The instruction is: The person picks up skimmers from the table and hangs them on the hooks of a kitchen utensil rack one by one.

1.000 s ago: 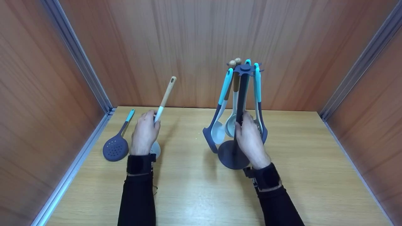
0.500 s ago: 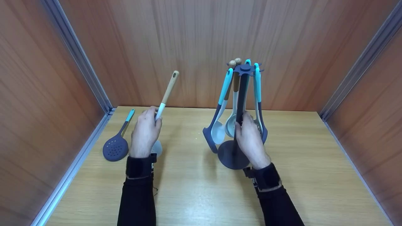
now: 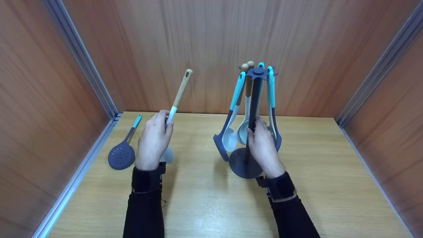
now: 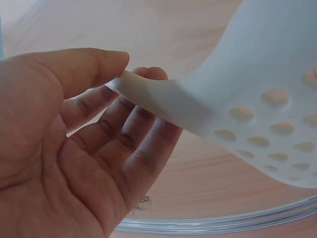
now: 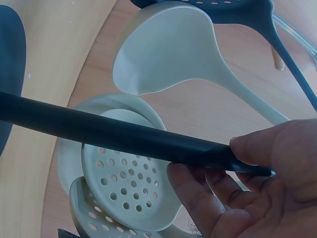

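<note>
Head view: the left hand (image 3: 152,143) holds a wooden-handled white spoon (image 3: 178,95) tilted up above the desk (image 3: 205,198), left of the utensil stand (image 3: 253,109), whose dark pole the right hand (image 3: 263,148) grips; a navy skimmer (image 3: 122,153) lies far left. Left wrist view: fingers (image 4: 124,144) and thumb pinch the spoon's perforated white head (image 4: 247,94). Right wrist view: the grip wraps the pole (image 5: 114,134) beside 1 hanging white ladle (image 5: 168,49).

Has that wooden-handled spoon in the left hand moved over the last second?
Yes. The spoon rose and shifted right, toward the stand, which stayed put.
</note>
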Motion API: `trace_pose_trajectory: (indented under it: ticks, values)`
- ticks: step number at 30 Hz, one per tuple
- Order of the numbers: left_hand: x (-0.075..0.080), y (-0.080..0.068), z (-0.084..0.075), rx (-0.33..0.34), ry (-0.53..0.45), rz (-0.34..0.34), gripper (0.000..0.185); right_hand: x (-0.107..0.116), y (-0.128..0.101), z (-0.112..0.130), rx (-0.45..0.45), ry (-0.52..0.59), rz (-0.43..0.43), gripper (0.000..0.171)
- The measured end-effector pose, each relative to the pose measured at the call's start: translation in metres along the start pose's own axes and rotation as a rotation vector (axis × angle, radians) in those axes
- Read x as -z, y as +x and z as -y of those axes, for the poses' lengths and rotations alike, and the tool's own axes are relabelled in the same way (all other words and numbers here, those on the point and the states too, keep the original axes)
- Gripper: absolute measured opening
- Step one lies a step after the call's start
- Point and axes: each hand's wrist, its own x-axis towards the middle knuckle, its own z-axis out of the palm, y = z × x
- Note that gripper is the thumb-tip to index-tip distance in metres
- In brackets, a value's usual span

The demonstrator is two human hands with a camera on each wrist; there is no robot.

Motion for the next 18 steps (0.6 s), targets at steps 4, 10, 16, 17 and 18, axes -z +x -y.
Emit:
trace_pose_trajectory:
  ticks: [4,10,16,17,18]
  values:
    - [0.003,-0.005,-0.006,-0.017,-0.002,-0.006,0.038,0.0,-0.001,0.0,0.0,0.0,-0.003,0.035]
    - [0.007,-0.013,-0.015,-0.058,-0.02,-0.018,0.036,-0.001,-0.001,-0.001,0.027,-0.01,-0.02,0.034]
    - [0.009,-0.019,-0.024,-0.082,-0.023,-0.016,0.037,-0.001,-0.001,-0.001,0.036,-0.007,-0.025,0.034]
    - [0.009,-0.02,-0.025,-0.087,-0.023,-0.016,0.036,-0.001,-0.001,-0.002,0.035,-0.006,-0.025,0.034]
    - [0.009,-0.021,-0.027,-0.094,-0.024,-0.017,0.036,-0.001,-0.001,-0.002,0.033,-0.005,-0.023,0.034]
